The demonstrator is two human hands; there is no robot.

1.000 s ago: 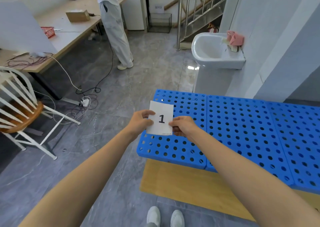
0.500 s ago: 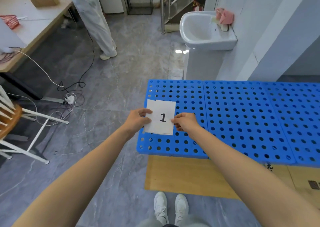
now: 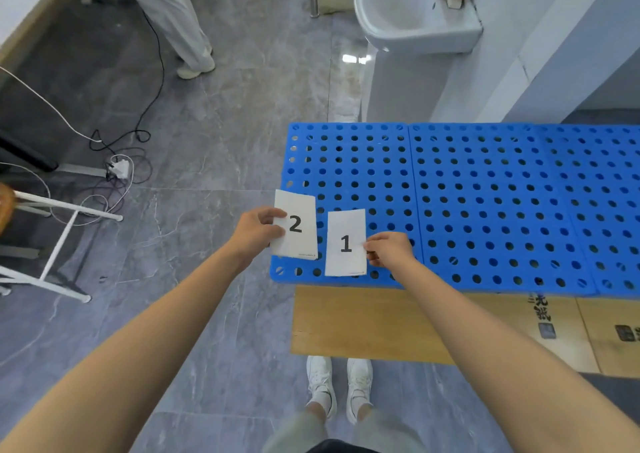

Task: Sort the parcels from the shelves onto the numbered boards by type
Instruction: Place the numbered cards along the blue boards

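Observation:
Two white number cards are in my hands over the near left corner of the leftmost blue perforated board (image 3: 349, 161). My left hand (image 3: 256, 232) pinches the card marked 2 (image 3: 296, 225) by its left edge. My right hand (image 3: 389, 251) pinches the card marked 1 (image 3: 346, 243) by its right edge, low over the board. More blue boards (image 3: 519, 203) continue to the right in a row. No parcels or shelves are in view.
Flattened cardboard (image 3: 381, 324) lies on the floor under the boards' near edge, by my white shoes (image 3: 337, 383). A white basin (image 3: 412, 12) stands behind the boards. A person's legs (image 3: 173, 19) are at the back left; cables with a power strip (image 3: 119, 168) and a white chair frame (image 3: 59, 244) are on the left.
The cards were held together as one stack showing 1. Now my hands have drawn apart: the left holds the 2 card, the right the 1 card. The view has tilted further down.

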